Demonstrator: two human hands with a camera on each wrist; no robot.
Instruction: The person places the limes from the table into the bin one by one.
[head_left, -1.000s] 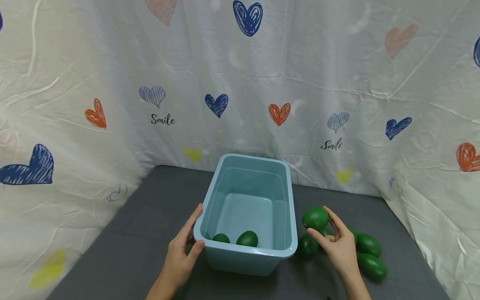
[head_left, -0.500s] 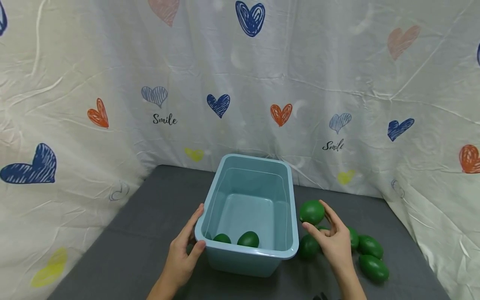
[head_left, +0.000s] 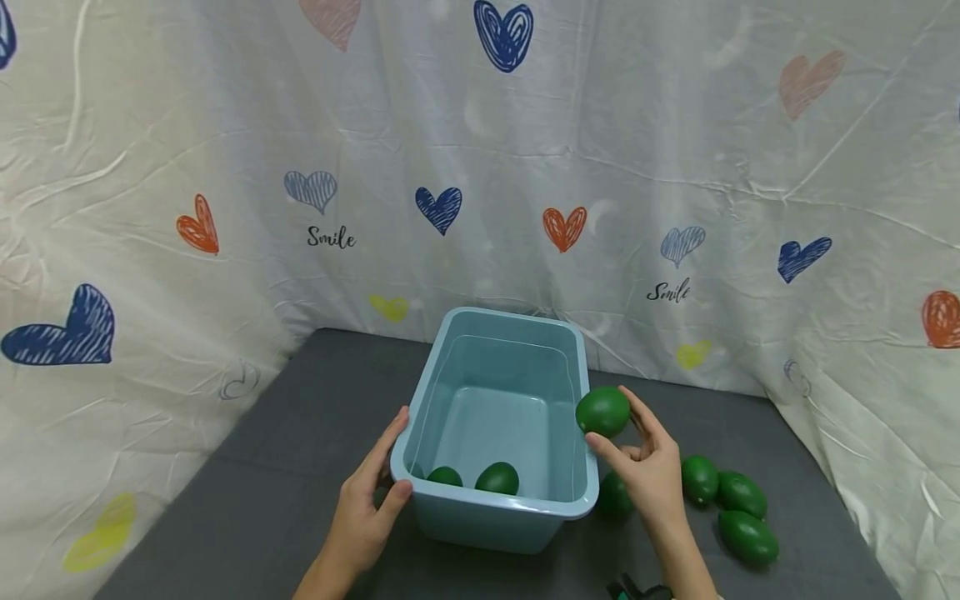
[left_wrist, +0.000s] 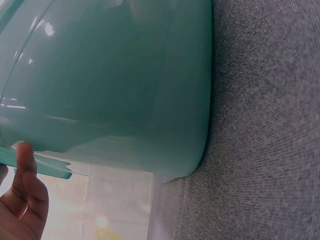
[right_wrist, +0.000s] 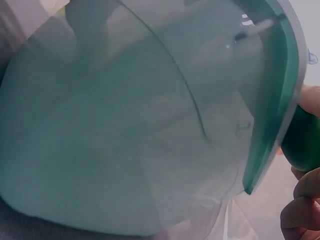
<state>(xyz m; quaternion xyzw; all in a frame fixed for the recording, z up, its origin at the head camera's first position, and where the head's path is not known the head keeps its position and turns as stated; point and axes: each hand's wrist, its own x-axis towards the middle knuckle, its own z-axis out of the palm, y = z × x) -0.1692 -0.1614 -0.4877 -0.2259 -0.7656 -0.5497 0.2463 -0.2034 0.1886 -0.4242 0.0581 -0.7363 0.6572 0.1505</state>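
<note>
A smooth, oval green fruit [head_left: 602, 412] is up in the right hand [head_left: 651, 471], pinched at the tub's [head_left: 487, 521] right rim! That pale blue tub sits upright, left hand [head_left: 363, 508] gripping its near-left corner. Two fruits inside [head_left: 497, 478] lie at the near end; another fruit [head_left: 615, 497] is just beside it, three clustered fruits [head_left: 741, 493] farther right.

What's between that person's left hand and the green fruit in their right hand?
The head view shows the blue bin between left hand and held fruit, with two green fruits inside.
</note>
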